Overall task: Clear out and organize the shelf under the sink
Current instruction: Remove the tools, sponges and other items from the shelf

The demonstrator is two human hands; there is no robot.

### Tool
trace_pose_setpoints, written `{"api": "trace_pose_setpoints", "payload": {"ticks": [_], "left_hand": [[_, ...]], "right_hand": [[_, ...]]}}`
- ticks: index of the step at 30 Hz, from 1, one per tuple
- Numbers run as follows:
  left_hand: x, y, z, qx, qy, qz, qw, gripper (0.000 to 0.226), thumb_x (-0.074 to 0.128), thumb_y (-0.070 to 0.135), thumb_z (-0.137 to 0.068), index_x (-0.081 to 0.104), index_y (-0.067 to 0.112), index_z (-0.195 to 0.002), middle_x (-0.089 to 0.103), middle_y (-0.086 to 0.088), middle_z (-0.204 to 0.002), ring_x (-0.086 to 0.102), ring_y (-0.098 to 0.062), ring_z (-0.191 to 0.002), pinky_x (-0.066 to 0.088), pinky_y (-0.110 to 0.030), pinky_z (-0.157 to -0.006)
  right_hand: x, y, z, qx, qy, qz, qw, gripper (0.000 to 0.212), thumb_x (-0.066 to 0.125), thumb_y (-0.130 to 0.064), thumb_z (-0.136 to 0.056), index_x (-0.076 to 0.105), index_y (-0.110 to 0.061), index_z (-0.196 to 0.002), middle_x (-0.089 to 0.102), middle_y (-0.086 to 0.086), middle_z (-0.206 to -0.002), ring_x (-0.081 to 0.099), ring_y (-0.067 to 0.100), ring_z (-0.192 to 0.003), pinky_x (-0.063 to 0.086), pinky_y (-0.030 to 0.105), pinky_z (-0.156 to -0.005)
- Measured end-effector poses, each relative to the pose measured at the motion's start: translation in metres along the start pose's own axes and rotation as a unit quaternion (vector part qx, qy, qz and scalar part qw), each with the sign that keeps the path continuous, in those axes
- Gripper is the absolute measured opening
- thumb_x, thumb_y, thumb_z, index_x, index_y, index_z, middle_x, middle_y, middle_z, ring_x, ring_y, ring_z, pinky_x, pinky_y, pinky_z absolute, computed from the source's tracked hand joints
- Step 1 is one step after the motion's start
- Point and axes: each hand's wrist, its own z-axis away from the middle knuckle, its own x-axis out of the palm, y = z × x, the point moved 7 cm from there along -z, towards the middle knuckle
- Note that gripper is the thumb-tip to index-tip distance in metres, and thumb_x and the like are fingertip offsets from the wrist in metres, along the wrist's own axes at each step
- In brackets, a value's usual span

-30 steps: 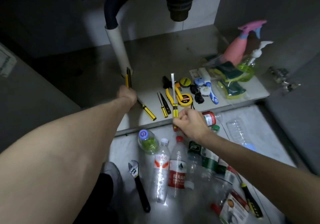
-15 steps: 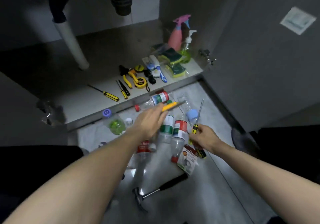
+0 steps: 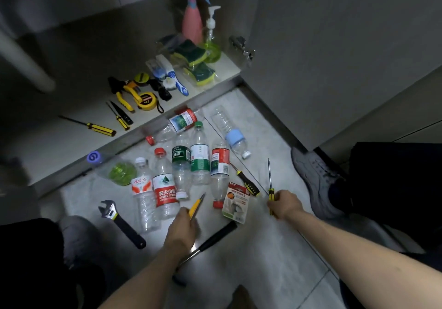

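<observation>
Left hand [image 3: 183, 225] grips a yellow-handled utility knife [image 3: 196, 207]; the tool's tip points toward 1 o'clock, over the floor [image 3: 275, 260] and just below the bottle group. Right hand [image 3: 284, 205] is clenched round the yellow-and-black handle of a long screwdriver [image 3: 269, 179]; shaft points to 12 o'clock, over the floor near a grey shoe [image 3: 315, 179].

Between the hands: a small carded packet [image 3: 235, 203] lies flat, and a second, black-handled screwdriver [image 3: 246, 180] lies just at its 1 o'clock side. A hammer [image 3: 210, 241] lies partly under the left wrist, handle toward 2 o'clock. An adjustable wrench [image 3: 119, 222] lies at 9 o'clock from the left hand.

Empty plastic bottles [image 3: 165, 189] lie side by side on the floor at 12 o'clock from the left hand; one with a pale blue band [image 3: 233, 136] lies apart at 1 o'clock.

Shelf [image 3: 59, 146], further toward 12 o'clock, carries: a yellow screwdriver [image 3: 95, 126], two small screwdrivers [image 3: 119, 114], pliers [image 3: 124, 93], a tape measure [image 3: 146, 100], a brush [image 3: 174, 76], sponges [image 3: 193, 55], a pink spray bottle [image 3: 192, 19] and a green pump bottle [image 3: 211, 43]. Cabinet door [image 3: 334, 45] stands open at 2 o'clock.
</observation>
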Motion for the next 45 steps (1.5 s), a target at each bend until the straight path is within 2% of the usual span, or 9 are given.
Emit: {"api": "trace_pose_setpoints", "payload": {"ticks": [2, 5, 10, 19, 24, 29, 35, 40, 45], "left_hand": [[-0.003, 0.001, -0.008, -0.023, 0.017, 0.029, 0.999, 0.016, 0.054, 0.019, -0.094, 0.047, 0.012, -0.106, 0.061, -0.013, -0.098, 0.061, -0.035, -0.091, 0.050, -0.039, -0.082], [-0.004, 0.009, -0.018, -0.031, 0.012, 0.026, 0.999, 0.029, 0.065, 0.008, -0.084, 0.051, 0.008, -0.110, 0.057, -0.015, -0.104, 0.060, -0.034, -0.094, 0.046, -0.034, -0.078], [-0.007, 0.017, -0.018, 0.007, 0.022, -0.016, 1.000, 0.032, 0.072, 0.013, -0.079, 0.057, 0.012, -0.107, 0.053, -0.008, -0.107, 0.057, -0.026, -0.096, 0.049, -0.036, -0.087], [-0.055, 0.047, 0.001, 0.121, 0.085, -0.075, 0.986, 0.010, 0.052, 0.030, -0.093, 0.061, 0.027, -0.096, 0.068, 0.005, -0.100, 0.063, -0.021, -0.090, 0.052, -0.034, -0.077], [-0.143, 0.072, -0.002, 0.180, 0.166, -0.088, 0.966, 0.015, 0.049, 0.028, -0.095, 0.062, 0.022, -0.100, 0.070, -0.002, -0.101, 0.065, -0.027, -0.093, 0.052, -0.039, -0.077], [-0.250, 0.089, -0.010, 0.209, 0.211, -0.124, 0.947, 0.019, 0.043, 0.035, -0.096, 0.059, 0.028, -0.094, 0.064, 0.006, -0.087, 0.061, -0.020, -0.078, 0.049, -0.033, -0.064], [-0.352, 0.053, -0.058, 0.045, 0.279, -0.082, 0.956, 0.027, 0.050, 0.040, -0.092, 0.068, 0.019, -0.090, 0.070, -0.010, -0.094, 0.064, -0.032, -0.090, 0.049, -0.033, -0.072], [-0.356, -0.006, -0.117, -0.080, 0.260, -0.034, 0.962, 0.035, 0.051, 0.040, -0.091, 0.071, 0.012, -0.098, 0.069, -0.016, -0.104, 0.064, -0.036, -0.098, 0.048, -0.033, -0.077], [-0.338, -0.044, -0.155, -0.177, 0.244, 0.133, 0.944, 0.057, 0.058, 0.059, -0.085, 0.066, 0.009, -0.111, 0.065, -0.015, -0.118, 0.061, -0.036, -0.110, 0.050, -0.038, -0.094]], "right_hand": [[0.000, -0.013, -0.016, -0.007, 0.003, -0.011, 1.000, 0.023, 0.064, -0.032, -0.088, 0.072, -0.011, -0.083, 0.072, 0.005, -0.069, 0.071, 0.024, -0.079, 0.044, 0.026, -0.063], [-0.001, -0.028, -0.038, -0.016, 0.026, -0.019, 0.999, 0.031, 0.063, -0.037, -0.093, 0.070, -0.007, -0.096, 0.074, 0.014, -0.095, 0.070, 0.031, -0.091, 0.050, 0.029, -0.071], [-0.011, -0.042, -0.054, -0.057, 0.076, -0.013, 0.995, 0.024, 0.062, -0.012, -0.090, 0.060, -0.004, -0.113, 0.064, 0.018, -0.118, 0.060, 0.037, -0.111, 0.046, 0.036, -0.086], [-0.027, -0.074, -0.031, -0.110, 0.109, -0.054, 0.986, 0.025, 0.057, -0.014, -0.088, 0.062, -0.012, -0.112, 0.060, 0.013, -0.120, 0.060, 0.032, -0.108, 0.046, 0.033, -0.086], [-0.043, -0.163, -0.001, -0.220, 0.111, -0.089, 0.965, 0.011, 0.058, -0.018, -0.094, 0.063, -0.023, -0.102, 0.069, 0.006, -0.107, 0.064, 0.025, -0.094, 0.051, 0.033, -0.079], [-0.045, -0.278, 0.046, -0.350, 0.068, -0.079, 0.931, 0.021, 0.056, -0.012, -0.092, 0.069, -0.022, -0.104, 0.071, 0.002, -0.108, 0.065, 0.024, -0.098, 0.049, 0.030, -0.084], [-0.019, -0.396, 0.085, -0.436, 0.025, -0.030, 0.899, 0.018, 0.054, -0.020, -0.095, 0.070, -0.025, -0.103, 0.070, -0.004, -0.103, 0.064, 0.019, -0.097, 0.052, 0.033, -0.087], [0.021, -0.462, 0.092, -0.474, 0.018, 0.064, 0.878, 0.018, 0.054, -0.019, -0.092, 0.072, -0.022, -0.093, 0.072, 0.001, -0.101, 0.065, 0.023, -0.099, 0.053, 0.032, -0.087], [0.057, -0.508, 0.091, -0.490, 0.066, 0.221, 0.841, 0.025, 0.061, -0.033, -0.094, 0.065, -0.012, -0.107, 0.067, 0.013, -0.106, 0.063, 0.035, -0.102, 0.052, 0.038, -0.077]]}}
